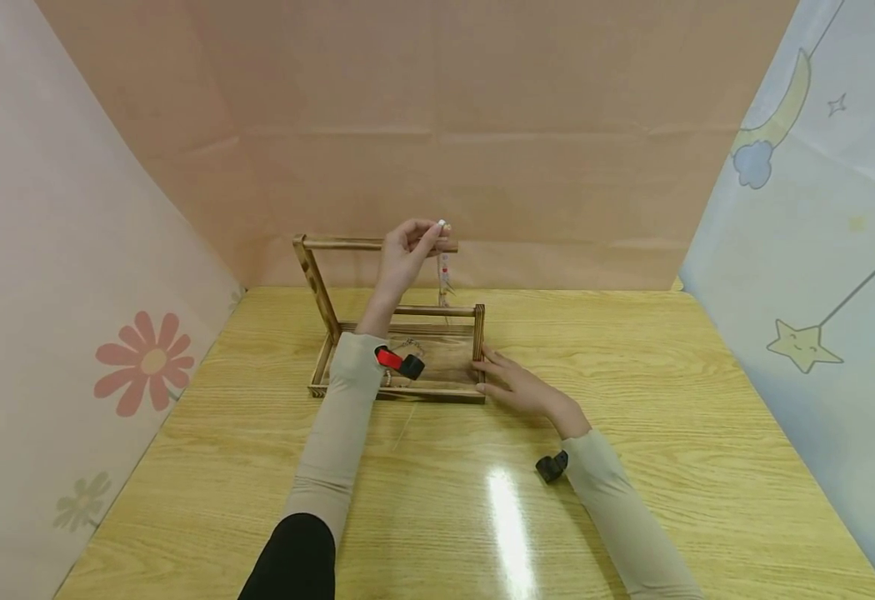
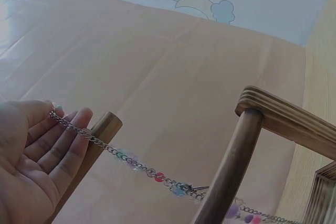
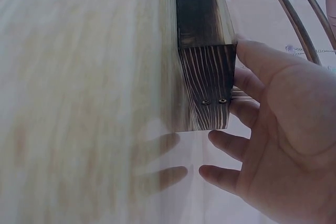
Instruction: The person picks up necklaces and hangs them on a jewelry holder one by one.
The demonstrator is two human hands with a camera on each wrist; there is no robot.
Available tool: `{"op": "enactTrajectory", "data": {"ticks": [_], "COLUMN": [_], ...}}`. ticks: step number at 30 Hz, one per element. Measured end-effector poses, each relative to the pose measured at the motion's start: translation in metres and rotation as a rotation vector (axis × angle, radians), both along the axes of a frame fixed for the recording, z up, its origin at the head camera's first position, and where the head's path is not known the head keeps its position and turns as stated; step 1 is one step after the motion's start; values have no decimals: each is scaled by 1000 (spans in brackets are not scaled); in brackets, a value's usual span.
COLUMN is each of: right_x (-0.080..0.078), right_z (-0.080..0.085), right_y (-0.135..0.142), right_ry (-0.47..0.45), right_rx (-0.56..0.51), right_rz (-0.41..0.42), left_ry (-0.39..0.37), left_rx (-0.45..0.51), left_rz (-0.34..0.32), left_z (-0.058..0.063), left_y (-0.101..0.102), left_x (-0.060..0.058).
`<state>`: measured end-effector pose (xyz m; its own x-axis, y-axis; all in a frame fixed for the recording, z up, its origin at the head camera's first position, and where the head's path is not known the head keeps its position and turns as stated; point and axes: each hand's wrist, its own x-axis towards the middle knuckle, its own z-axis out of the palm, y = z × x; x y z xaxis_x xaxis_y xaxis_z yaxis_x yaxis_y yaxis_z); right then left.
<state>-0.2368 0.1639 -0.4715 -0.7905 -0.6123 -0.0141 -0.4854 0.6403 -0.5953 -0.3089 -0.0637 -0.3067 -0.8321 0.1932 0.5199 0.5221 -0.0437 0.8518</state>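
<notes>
A wooden jewelry stand (image 1: 317, 287) with a tray base and two crossbars stands on the table. My left hand (image 1: 405, 257) is raised at the free end of its upper bar (image 1: 343, 244), pinching the end of a beaded chain (image 2: 142, 167) between thumb and index finger. From there the silver chain, with red, blue and purple beads, hangs down past the lower bar (image 2: 231, 169). Fingers spread and fairly straight, my right hand (image 1: 520, 390) rests against the stand's right end, at the corner of the base (image 3: 207, 85).
Inside the tray lies another chain piece (image 1: 407, 343) with small beads. A thin pale strand (image 1: 405, 427) lies on the wooden table (image 1: 242, 483) in front. An orange-pink backdrop (image 1: 542, 167) rises behind the stand, with patterned sheets at both sides.
</notes>
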Motion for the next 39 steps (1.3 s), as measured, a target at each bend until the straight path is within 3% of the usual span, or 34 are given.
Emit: {"op": "enactTrajectory", "data": {"ticks": [39], "right_x": [2], "right_z": [0], "right_y": [1], "right_ry": [0], "right_rx": [5], "right_rz": [3], "left_ry": [34], "left_rx": [9], "left_rz": [13], "left_z": [-5], "left_y": [-16], "left_x": [6]}}
